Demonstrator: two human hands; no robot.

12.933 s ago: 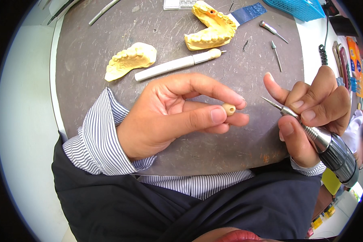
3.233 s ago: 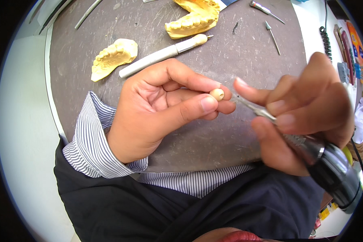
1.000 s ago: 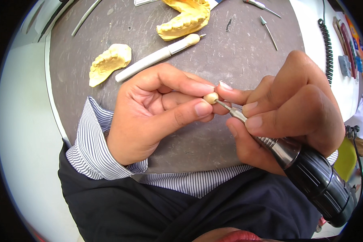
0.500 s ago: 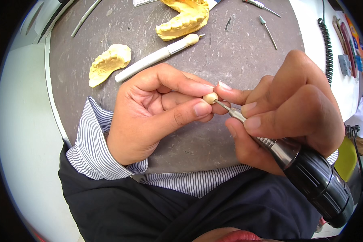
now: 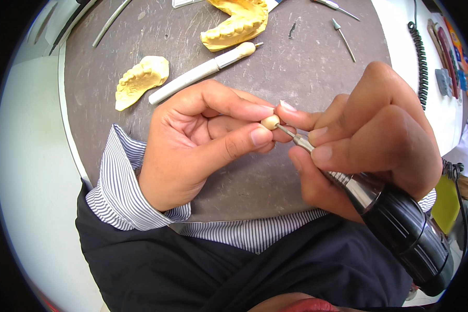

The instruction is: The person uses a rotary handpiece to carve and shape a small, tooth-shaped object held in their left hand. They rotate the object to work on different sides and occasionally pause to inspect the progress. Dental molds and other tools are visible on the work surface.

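Note:
Between the thumb and fingertips of my left hand (image 5: 203, 138) is a small cream-coloured dental crown (image 5: 270, 122). My right hand (image 5: 366, 145) grips a black and silver rotary handpiece (image 5: 400, 226), which slants down to the lower right. The thin metal bur at its tip meets the right side of the crown, at what looks like its opening. A right fingertip rests close beside the crown, near the left fingertips. Both hands are closed and held over the dark worktop (image 5: 244, 195).
Beyond my left hand lie a white-handled tool (image 5: 187, 80) and a partial yellow plaster dental cast (image 5: 143, 80). A larger yellow cast (image 5: 236, 28) stands farther back. A grey-tipped bur (image 5: 343, 39) lies at the far right. A black coiled cord (image 5: 420, 67) runs along the right side.
Little differs. The handpiece and my right hand have shifted very slightly up and left, with the bur still at the crown. My left hand keeps its hold.

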